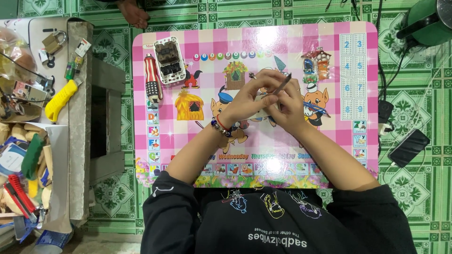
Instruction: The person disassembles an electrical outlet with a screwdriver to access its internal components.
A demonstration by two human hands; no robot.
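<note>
Over the middle of the pink picture table point(329, 136), left hand point(246, 102) and right hand point(288, 109) pinch a small white part point(260, 113); the right also grips a thin tool point(283, 84). Part seems light, rigid; best held by its edges.

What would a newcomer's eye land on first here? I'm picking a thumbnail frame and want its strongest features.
First, the pink checkered cartoon table on the green patterned floor. At its centre, the left hand and right hand meet around a thin metal tool. On the table's upper left lies a dismantled switch unit.
</note>
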